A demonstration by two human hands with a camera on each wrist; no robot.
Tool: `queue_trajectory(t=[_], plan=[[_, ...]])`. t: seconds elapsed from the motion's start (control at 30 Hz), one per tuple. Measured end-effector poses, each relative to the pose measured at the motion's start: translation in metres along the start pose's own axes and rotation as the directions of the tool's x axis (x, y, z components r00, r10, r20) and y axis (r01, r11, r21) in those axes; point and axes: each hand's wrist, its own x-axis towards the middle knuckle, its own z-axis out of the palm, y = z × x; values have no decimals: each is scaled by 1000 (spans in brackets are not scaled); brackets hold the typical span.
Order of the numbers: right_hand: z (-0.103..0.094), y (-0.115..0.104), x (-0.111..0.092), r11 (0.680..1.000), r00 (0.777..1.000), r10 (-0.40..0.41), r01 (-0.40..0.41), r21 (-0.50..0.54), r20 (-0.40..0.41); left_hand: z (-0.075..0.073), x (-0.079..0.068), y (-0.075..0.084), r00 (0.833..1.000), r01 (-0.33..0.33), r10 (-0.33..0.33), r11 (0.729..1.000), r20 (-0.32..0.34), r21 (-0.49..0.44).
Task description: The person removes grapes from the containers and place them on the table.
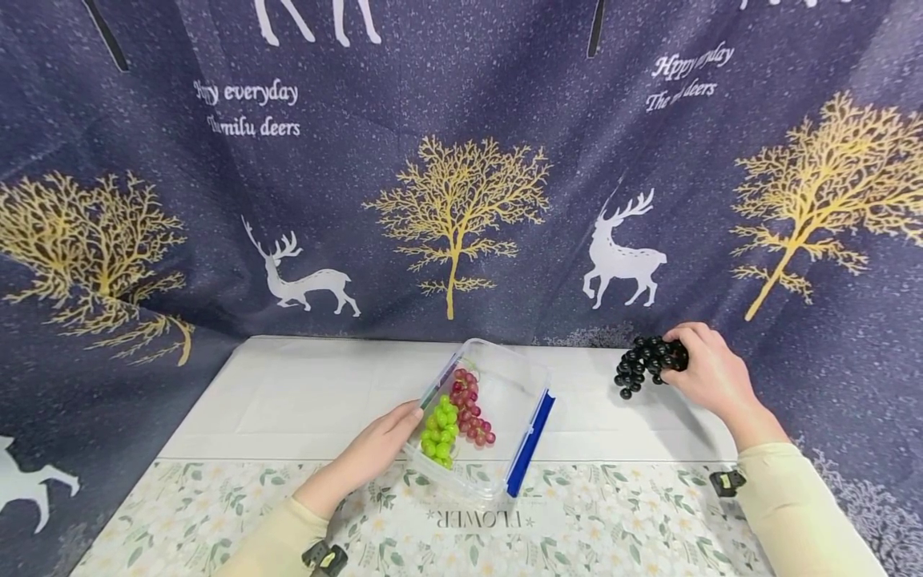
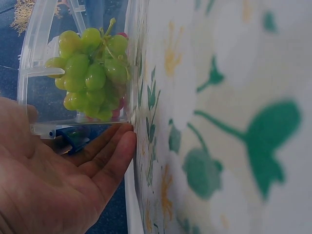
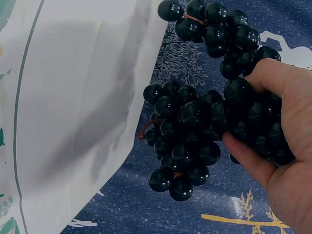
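Note:
A clear plastic food box [image 1: 497, 385] stands tilted sideways on the table, uncovered. Inside lie a bunch of green grapes [image 1: 439, 431] and a bunch of red grapes [image 1: 470, 407]. My left hand [image 1: 382, 441] grips the box's left side, thumb at the rim; in the left wrist view its fingers [image 2: 114, 158] reach along the wall beside the green grapes [image 2: 90, 73]. Off to the right, my right hand [image 1: 710, 370] holds a bunch of black grapes [image 1: 640, 365] above the table. The right wrist view shows thumb and fingers round the black grapes [image 3: 190, 126], which hang in separate clusters.
A blue locking flap [image 1: 530, 445] sticks out along the box's right side. The white table [image 1: 303, 401] has a floral cloth [image 1: 598, 529] over its near part. Behind it hangs a dark blue curtain [image 1: 519, 264] with deer and trees.

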Motion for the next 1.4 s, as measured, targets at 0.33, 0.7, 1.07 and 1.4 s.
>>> queue_trajectory(t=[0.33,0.7,1.07,1.4], plan=[[2,1,-2,1000,1000,10,-10,-9,22,0,-1,1,1000,6,-6,1000,-4,3],[7,5,-5,1000,999,24,-24,-16,38,0,-3,1,1000,6,-6,1000,-1,-2],[9,7,-8,999,998,32,-31,-10,61,-1,-3,2,1000,0,0,1000,-6,8],[8,8,-12,999,997,35,-34,-7,70,-1,-2,1,1000,-1,1,1000,1,-2]])
